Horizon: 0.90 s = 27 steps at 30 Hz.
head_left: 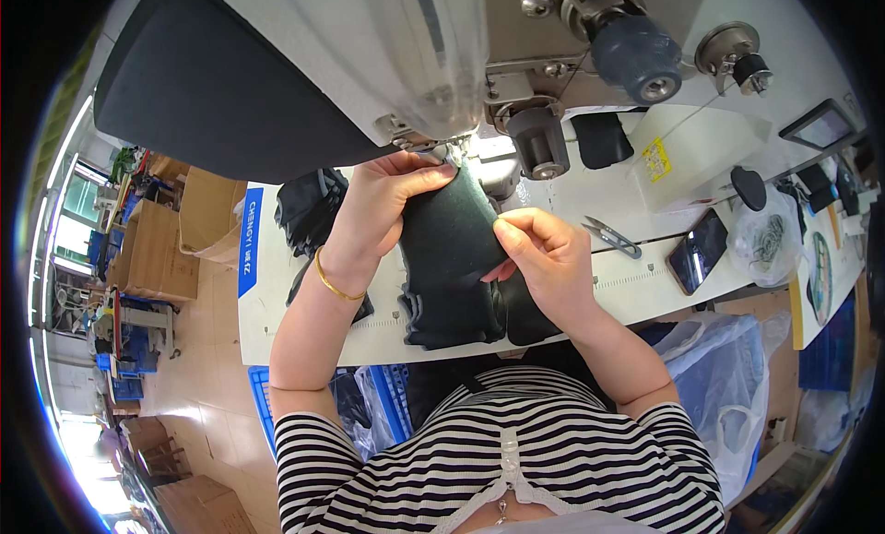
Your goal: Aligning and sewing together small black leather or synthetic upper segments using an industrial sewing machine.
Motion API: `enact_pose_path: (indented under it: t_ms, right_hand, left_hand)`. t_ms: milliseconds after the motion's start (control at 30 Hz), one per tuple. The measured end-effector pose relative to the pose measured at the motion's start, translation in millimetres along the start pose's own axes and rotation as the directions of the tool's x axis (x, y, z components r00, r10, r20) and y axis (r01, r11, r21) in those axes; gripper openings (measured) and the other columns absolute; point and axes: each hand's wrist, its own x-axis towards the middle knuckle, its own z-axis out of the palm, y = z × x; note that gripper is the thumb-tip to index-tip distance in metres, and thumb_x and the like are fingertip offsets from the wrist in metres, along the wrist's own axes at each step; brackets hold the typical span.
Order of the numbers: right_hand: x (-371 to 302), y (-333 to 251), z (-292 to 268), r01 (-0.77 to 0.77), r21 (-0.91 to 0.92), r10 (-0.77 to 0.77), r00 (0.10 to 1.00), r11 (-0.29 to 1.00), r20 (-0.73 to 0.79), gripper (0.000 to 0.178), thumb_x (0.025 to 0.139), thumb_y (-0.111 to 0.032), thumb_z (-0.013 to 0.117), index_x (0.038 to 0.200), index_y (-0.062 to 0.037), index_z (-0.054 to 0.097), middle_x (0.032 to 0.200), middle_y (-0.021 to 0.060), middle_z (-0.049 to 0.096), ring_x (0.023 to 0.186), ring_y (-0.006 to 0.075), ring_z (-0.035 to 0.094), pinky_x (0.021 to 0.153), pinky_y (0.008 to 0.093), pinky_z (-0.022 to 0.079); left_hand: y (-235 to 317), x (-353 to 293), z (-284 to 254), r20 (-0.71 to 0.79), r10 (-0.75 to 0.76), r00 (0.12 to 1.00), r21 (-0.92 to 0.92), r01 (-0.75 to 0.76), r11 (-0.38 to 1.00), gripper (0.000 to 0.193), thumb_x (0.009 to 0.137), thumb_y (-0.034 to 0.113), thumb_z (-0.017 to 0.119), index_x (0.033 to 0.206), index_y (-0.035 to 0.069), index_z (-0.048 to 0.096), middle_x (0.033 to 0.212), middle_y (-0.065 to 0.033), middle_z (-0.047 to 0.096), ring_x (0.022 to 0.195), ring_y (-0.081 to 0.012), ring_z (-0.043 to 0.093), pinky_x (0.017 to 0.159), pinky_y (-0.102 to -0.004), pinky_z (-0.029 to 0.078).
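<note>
A black fabric piece (450, 228) stretches between my hands, its far end under the lit needle area of a sewing machine (369, 50). My left hand (392, 197) pinches its far left corner close to the needle, thumb on top. With thumb and fingertips, my right hand (551, 262) grips the right edge of the same piece. Directly below lies a stack of dark fabric pieces (452, 313) at the table's near edge. Beyond my left forearm sits a bunched pile of black pieces (312, 207). The needle tip itself is too small to make out.
Thread snips (612, 238) and a phone (698, 251) lie on the white table (387, 340) to the right, near a clear plastic bag (767, 239). Dark tension knobs (636, 59) overhang the work. Below stand a blue basket (392, 400) and a bagged bin (714, 368).
</note>
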Motion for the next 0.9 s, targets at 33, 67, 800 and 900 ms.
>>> enact_pose_path:
  t_ms: [33, 67, 800, 900]
  right_hand:
    - [0, 0, 0, 0.003, -0.001, -0.003, 1.000, 1.000, -0.003, 0.019, 0.097, -0.013, 0.059, 0.099, 0.0039, 0.067, 0.074, 0.0070, 0.069, 0.064, 0.0129, 0.069, 0.058, 0.0214, 0.052]
    - [0, 0, 0, 0.002, -0.001, -0.002, 1.000, 1.000, -0.003, 0.019, 0.097, -0.013, 0.059, 0.099, 0.0039, 0.067, 0.074, 0.0070, 0.069, 0.064, 0.0129, 0.069, 0.058, 0.0214, 0.052]
    - [-8, -1, 1, -0.027, -0.048, 0.029, 0.999, 0.998, 0.040, 0.022, 0.099, -0.014, 0.058, 0.103, 0.0066, 0.064, 0.079, 0.0096, 0.068, 0.066, 0.0166, 0.070, 0.060, 0.0225, 0.054]
    - [-9, -1, -1, -0.098, 0.004, 0.097, 0.992, 0.995, 0.074, 0.023, 0.099, -0.014, 0.057, 0.102, 0.0067, 0.065, 0.078, 0.0106, 0.069, 0.066, 0.0166, 0.070, 0.061, 0.0227, 0.055]
  left_hand:
    - [0, 0, 0, 0.009, -0.003, 1.000, 0.006, 0.003, 1.000, 0.007, 0.082, -0.003, 0.073, 0.089, -0.003, 0.070, 0.086, -0.0097, 0.071, 0.077, -0.0138, 0.066, 0.072, -0.0243, 0.054]
    - [0, 0, 0, 0.019, -0.006, 1.000, 0.011, 0.006, 1.000, 0.007, 0.082, -0.003, 0.072, 0.089, -0.004, 0.070, 0.086, -0.0098, 0.071, 0.077, -0.0141, 0.067, 0.073, -0.0244, 0.054]
    - [3, 1, -1, 0.027, 0.037, 0.999, 0.101, -0.040, 0.994, 0.008, 0.084, 0.001, 0.072, 0.090, -0.002, 0.068, 0.087, -0.0068, 0.070, 0.080, -0.0123, 0.065, 0.076, -0.0248, 0.051]
    - [11, 5, -6, 0.041, 0.009, 0.999, 0.213, -0.017, 0.977, 0.009, 0.084, 0.003, 0.073, 0.091, 0.000, 0.069, 0.088, -0.0052, 0.070, 0.080, -0.0107, 0.064, 0.076, -0.0241, 0.050]
